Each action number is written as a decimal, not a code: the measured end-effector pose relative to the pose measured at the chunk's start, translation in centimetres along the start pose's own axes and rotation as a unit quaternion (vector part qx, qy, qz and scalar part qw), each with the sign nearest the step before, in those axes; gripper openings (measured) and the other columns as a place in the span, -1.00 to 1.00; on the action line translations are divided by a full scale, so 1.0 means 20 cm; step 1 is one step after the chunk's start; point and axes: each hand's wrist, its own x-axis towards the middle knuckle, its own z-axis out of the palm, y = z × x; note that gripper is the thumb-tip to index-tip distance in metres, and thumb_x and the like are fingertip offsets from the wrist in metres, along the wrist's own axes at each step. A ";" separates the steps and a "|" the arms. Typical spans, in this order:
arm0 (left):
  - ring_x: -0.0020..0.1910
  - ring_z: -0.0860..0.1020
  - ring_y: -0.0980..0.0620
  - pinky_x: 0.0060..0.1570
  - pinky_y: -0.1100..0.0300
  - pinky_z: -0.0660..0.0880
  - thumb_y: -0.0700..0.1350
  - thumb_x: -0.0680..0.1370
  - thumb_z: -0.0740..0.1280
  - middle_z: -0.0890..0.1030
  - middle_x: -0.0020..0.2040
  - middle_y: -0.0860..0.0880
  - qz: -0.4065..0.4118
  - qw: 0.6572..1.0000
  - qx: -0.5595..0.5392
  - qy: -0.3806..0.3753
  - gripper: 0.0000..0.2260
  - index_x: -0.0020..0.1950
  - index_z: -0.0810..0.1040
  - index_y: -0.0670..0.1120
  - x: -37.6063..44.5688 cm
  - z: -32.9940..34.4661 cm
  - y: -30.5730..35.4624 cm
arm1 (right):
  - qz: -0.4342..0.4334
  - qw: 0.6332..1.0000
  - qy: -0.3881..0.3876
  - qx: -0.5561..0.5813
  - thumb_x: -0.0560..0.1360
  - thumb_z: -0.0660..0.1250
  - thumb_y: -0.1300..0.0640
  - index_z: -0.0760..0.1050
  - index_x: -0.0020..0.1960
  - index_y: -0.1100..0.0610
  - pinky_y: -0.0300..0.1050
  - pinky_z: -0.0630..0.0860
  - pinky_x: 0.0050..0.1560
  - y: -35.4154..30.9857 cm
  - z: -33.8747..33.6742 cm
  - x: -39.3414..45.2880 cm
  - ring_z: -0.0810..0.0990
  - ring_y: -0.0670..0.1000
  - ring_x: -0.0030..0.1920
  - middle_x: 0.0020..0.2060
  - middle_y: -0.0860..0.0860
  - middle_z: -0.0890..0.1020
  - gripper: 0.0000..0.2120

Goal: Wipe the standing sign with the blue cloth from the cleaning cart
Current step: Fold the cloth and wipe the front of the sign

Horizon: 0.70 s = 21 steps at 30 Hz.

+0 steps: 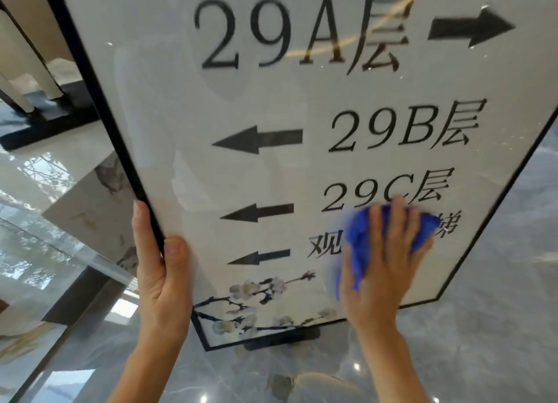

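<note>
From the head camera, your left hand [164, 277] grips the black left edge of the sign [271, 100], thumb lying on the glass front and fingers wrapped behind the frame. Your right hand [385, 263] lies flat with fingers spread, pressing the blue cloth [357, 242] against the sign's lower right area, just under the "29C" line; the cloth bunches out past your fingers on both sides. Between your two hands run three black arrows pointing left and a printed flower branch. Below your wrists lies the glossy grey floor [483, 342].
</note>
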 end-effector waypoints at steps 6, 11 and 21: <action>0.02 0.35 0.73 -0.08 0.78 0.23 -0.17 0.67 0.07 0.36 0.09 0.73 -0.021 0.997 0.071 -0.004 -0.46 0.49 0.12 0.40 -0.01 0.00 0.07 | 0.121 0.986 0.054 0.099 0.65 0.09 0.08 0.07 0.58 -0.05 0.50 0.09 0.48 0.19 -0.17 0.32 0.17 0.30 0.56 0.55 0.20 0.20 -0.48; -0.36 0.46 0.50 -0.37 0.64 0.34 0.16 0.61 0.12 0.53 -0.28 0.50 -0.049 0.994 0.094 -0.005 -0.58 0.37 0.15 0.60 0.06 -0.07 0.15 | 0.148 0.982 0.039 0.114 0.68 0.03 0.03 -0.03 0.60 -0.14 0.38 -0.08 0.57 0.11 -0.24 0.47 -0.07 0.14 0.64 0.64 0.09 0.04 -0.47; -0.48 0.35 0.31 -0.44 0.53 0.28 0.24 0.65 0.08 0.47 -0.36 0.25 0.079 0.992 0.094 -0.020 -0.63 0.47 0.21 0.46 0.50 -0.04 0.42 | -0.041 0.998 -0.006 0.040 0.65 -0.03 -0.18 -0.09 0.64 -0.06 0.53 -0.09 0.50 -0.47 -0.26 0.61 -0.12 0.20 0.64 0.65 -0.04 -0.11 -0.39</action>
